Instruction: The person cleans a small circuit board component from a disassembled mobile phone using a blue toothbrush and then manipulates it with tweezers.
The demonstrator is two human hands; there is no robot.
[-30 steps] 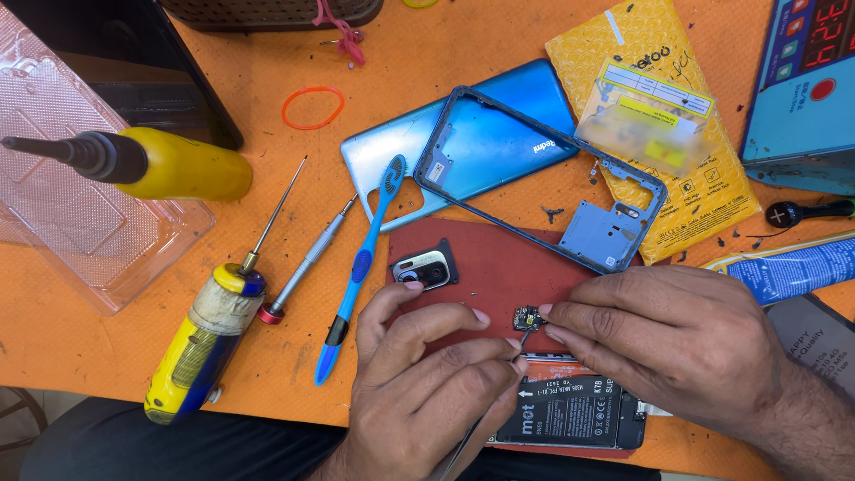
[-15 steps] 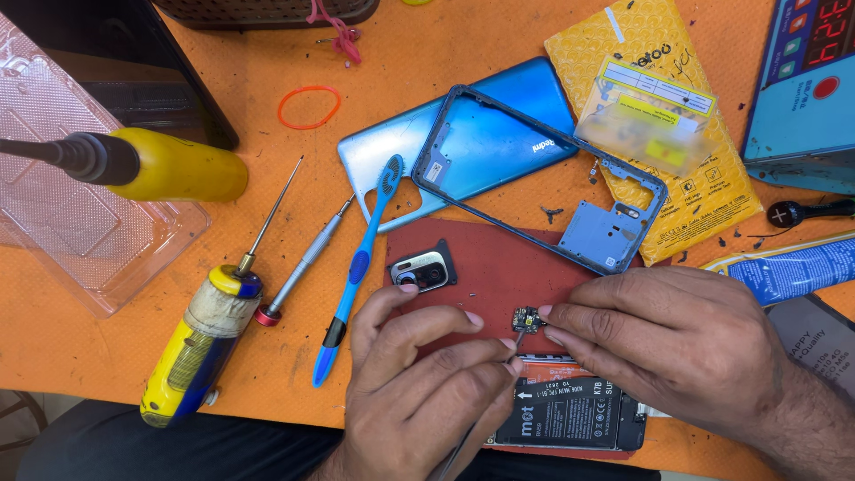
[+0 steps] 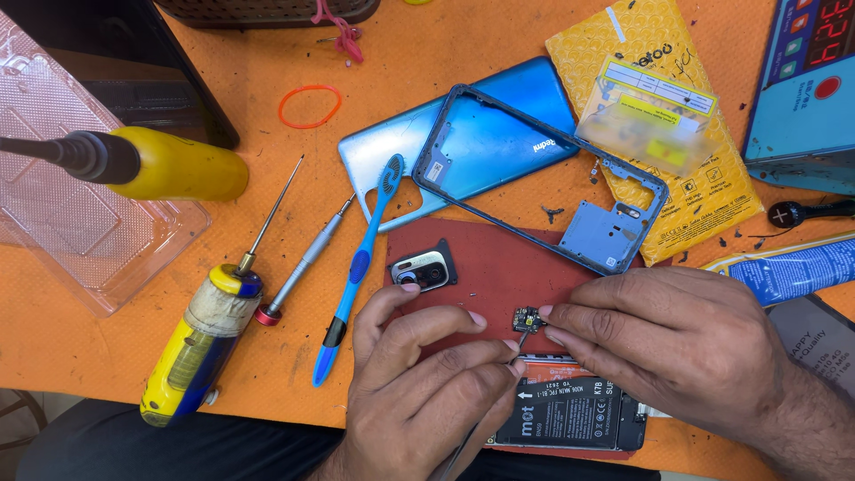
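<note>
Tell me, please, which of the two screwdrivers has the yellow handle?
The larger screwdriver, leftmost, has the tape-wrapped yellow and blue handle; the slim screwdriver beside it is all metal with a red end.

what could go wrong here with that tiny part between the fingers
The tiny black circuit part is pinched only at the fingertips of the right hand while the left hand works thin metal tweezers at it; a slip might flick it away or bend it. Loose small black screws lie scattered on the orange work mat, so the part could be hard to find among them. The hands hover above the opened phone's black battery, which a tweezer tip might poke.
</note>
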